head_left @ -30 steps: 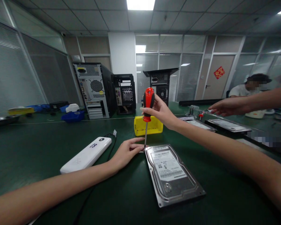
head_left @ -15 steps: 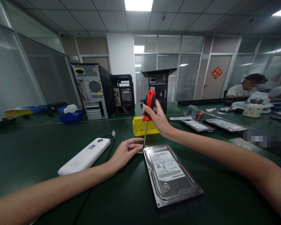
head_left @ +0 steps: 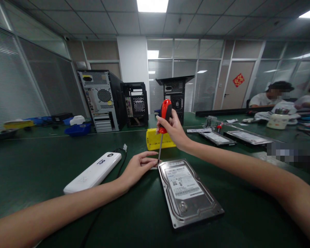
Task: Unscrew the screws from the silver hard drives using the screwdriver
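A silver hard drive [head_left: 186,187] with a white label lies label up on the green table, angled away from me. My right hand [head_left: 170,124] is wrapped round the red and black handle of a screwdriver [head_left: 166,112]. Its shaft slants down, with the tip at the drive's far left corner. At that same corner, my left hand [head_left: 141,167] has thumb and fingers drawn in against the drive's edge, close to the tip. Whether a screw sits under the tip is hidden by the fingers. Just behind stands a yellow plastic piece [head_left: 152,140].
A white power bank [head_left: 94,173] with a black cable lies left of my left forearm. Computer cases [head_left: 116,100] stand at the back, with a blue tray [head_left: 78,129] beside them. More hard drives [head_left: 218,138] lie to the right. Two people [head_left: 263,99] sit far right.
Almost nothing differs. Both hands, the screwdriver and the hard drive keep their places, apart from a very slight shift of the whole view.
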